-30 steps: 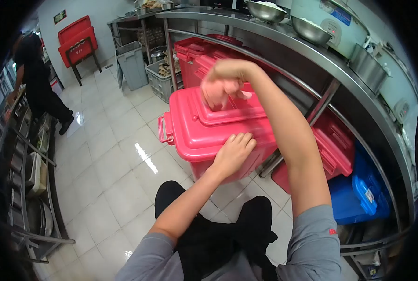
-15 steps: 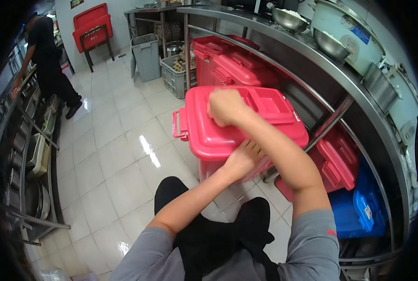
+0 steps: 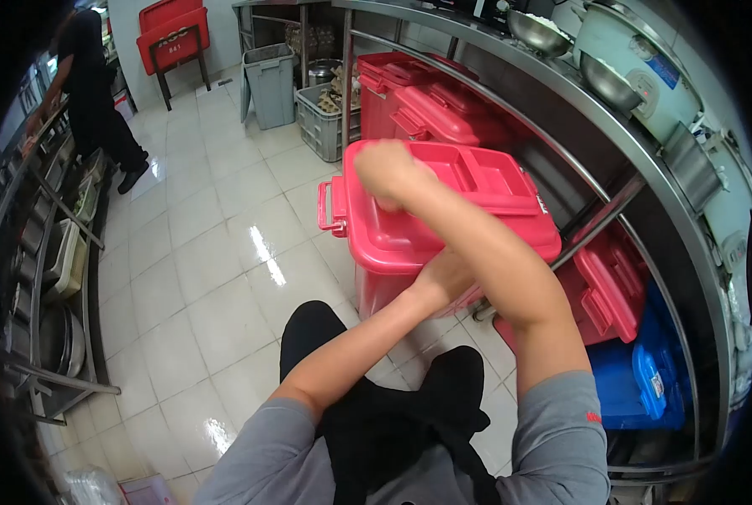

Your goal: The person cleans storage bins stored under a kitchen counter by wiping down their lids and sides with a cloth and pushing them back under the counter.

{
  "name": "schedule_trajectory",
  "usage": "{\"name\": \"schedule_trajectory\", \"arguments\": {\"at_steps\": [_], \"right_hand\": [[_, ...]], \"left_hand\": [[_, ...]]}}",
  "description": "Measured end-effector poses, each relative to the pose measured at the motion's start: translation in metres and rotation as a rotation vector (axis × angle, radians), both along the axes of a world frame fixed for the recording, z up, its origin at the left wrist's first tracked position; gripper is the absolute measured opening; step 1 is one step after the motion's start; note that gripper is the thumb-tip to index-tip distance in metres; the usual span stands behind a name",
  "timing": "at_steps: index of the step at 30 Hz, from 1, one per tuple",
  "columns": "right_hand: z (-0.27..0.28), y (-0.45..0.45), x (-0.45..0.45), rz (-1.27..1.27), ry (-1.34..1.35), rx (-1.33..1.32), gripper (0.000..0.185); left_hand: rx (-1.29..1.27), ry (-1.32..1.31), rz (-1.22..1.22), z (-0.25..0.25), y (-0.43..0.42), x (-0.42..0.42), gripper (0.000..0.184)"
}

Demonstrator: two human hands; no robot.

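Before me stands a large pink-red plastic bin [image 3: 384,286] with its lid [image 3: 393,244] on. My right hand [image 3: 384,172] is curled into a fist over the left part of the lid; anything inside its fingers is hidden. The right forearm crosses above my left hand [image 3: 445,276], which rests against the near edge of the lid. Its fingers are mostly covered by that forearm. A pink latch handle [image 3: 332,207] sticks out at the bin's left end.
More red bins [image 3: 451,114] and a blue bin [image 3: 649,379] sit under the curved steel counter [image 3: 595,122], which carries metal bowls [image 3: 610,82]. A grey crate [image 3: 318,126] stands behind. Another person [image 3: 98,93] is beside the left rack [image 3: 56,189].
My right fist has moved left and farther away across the lid. The left hand has slipped further behind the right forearm. The whole view has shifted slightly.
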State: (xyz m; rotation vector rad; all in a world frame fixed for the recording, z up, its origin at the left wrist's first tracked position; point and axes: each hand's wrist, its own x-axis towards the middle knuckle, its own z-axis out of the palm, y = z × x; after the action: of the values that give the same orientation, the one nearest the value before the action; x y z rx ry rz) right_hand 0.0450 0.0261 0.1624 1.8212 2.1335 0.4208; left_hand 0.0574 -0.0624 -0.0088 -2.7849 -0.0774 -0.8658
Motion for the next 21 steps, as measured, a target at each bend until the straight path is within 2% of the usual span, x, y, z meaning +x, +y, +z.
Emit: {"name": "schedule_trajectory", "arguments": {"at_steps": [1,2,3,4,5,6,8,10,11,12,14,16,17,19,21], "right_hand": [[0.001,0.025,0.012,-0.005,0.043,0.042,0.016],[-0.021,0.066,0.031,-0.033,0.235,0.236,0.017],[-0.033,0.08,0.037,-0.058,0.301,0.246,0.019],[-0.044,0.093,0.043,-0.082,0.367,0.258,0.022],[-0.065,0.104,0.041,-0.088,0.287,0.334,0.023],[-0.072,0.104,0.03,-0.098,0.208,0.405,0.023],[-0.085,0.097,0.017,-0.067,0.138,0.256,0.024],[-0.079,0.037,-0.012,0.009,0.03,0.154,0.021],[-0.072,-0.004,-0.028,0.088,-0.022,0.222,0.02],[-0.094,-0.021,-0.031,0.159,-0.003,0.321,0.019],[-0.113,-0.015,-0.027,0.357,0.14,0.21,0.019],[-0.113,0.007,-0.023,0.47,0.364,0.163,0.016],[-0.104,0.036,-0.017,0.534,0.461,0.046,0.012],[-0.121,0.101,-0.004,0.483,0.468,0.168,0.008],[-0.112,0.124,0.002,0.285,0.605,-0.151,0.014]], "left_hand": [[0.118,-0.046,-0.004,-0.007,0.004,0.0,0.047],[-0.112,-0.214,-0.142,-0.006,0.001,-0.005,0.046],[-0.341,-0.382,-0.276,-0.002,-0.005,-0.011,0.045],[-0.485,-0.417,-0.332,-0.001,-0.005,-0.013,0.044],[-0.626,-0.459,-0.393,-0.001,-0.005,-0.014,0.042],[-0.683,-0.364,-0.378,-0.004,-0.002,-0.014,0.04],[-0.799,-0.18,-0.358,-0.008,0.001,-0.011,0.037],[-0.376,-0.132,-0.14,0.004,-0.004,-0.013,0.035],[-0.162,-0.108,-0.029,0.01,-0.005,-0.015,0.034],[-0.206,-0.127,-0.087,0.013,-0.005,-0.017,0.033],[-0.291,-0.169,-0.199,0.016,-0.004,-0.017,0.031],[-0.324,-0.259,-0.226,0.0,-0.001,-0.01,0.031],[-0.357,-0.311,-0.237,-0.007,-0.002,-0.006,0.031],[-0.48,-0.463,-0.347,-0.011,-0.004,-0.006,0.029],[-0.897,-0.428,-0.515,-0.015,-0.004,-0.005,0.026]]}}
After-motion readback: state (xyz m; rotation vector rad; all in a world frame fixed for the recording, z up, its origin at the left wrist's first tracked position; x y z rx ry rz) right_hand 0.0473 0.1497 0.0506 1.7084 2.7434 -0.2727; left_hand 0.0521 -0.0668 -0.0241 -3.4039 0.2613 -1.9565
